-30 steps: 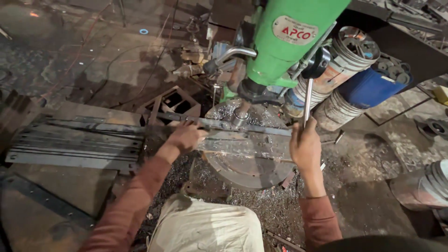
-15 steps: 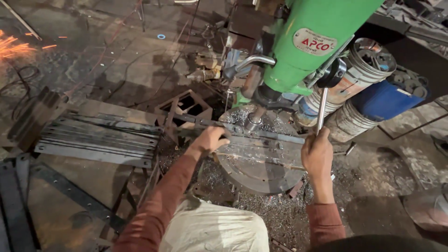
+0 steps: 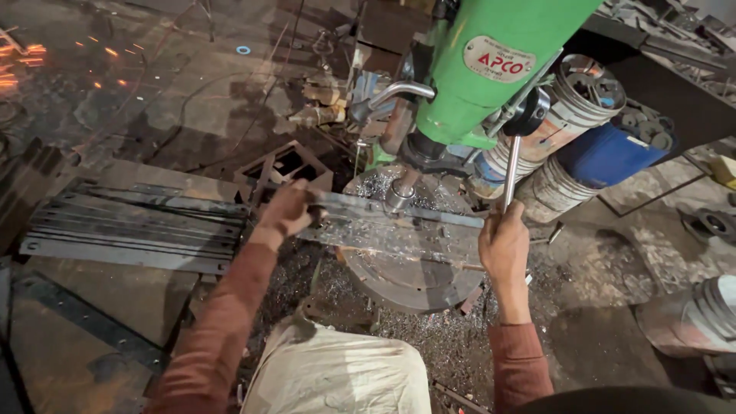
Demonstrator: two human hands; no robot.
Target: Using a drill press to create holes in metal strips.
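A green drill press (image 3: 491,69) stands over a round metal table (image 3: 414,268) strewn with shavings. Flat steel bars (image 3: 399,222) lie across that table under the chuck (image 3: 400,193). My left hand (image 3: 285,211) grips the bars at their left end. My right hand (image 3: 504,249) is closed around the lower end of the shiny feed lever (image 3: 511,172) at the machine's right side. Both forearms wear reddish-brown sleeves.
A stack of long flat steel strips (image 3: 130,226) lies on the floor to the left. A small metal frame (image 3: 285,167) sits behind my left hand. Metal buckets (image 3: 571,107) and a blue drum (image 3: 606,153) stand at the right. Sparks (image 3: 23,57) fly far left.
The view has shifted, so the machine and hands sit further right and the strip stack shows more fully. Both hands keep their holds. The sparks at far left have come into view.
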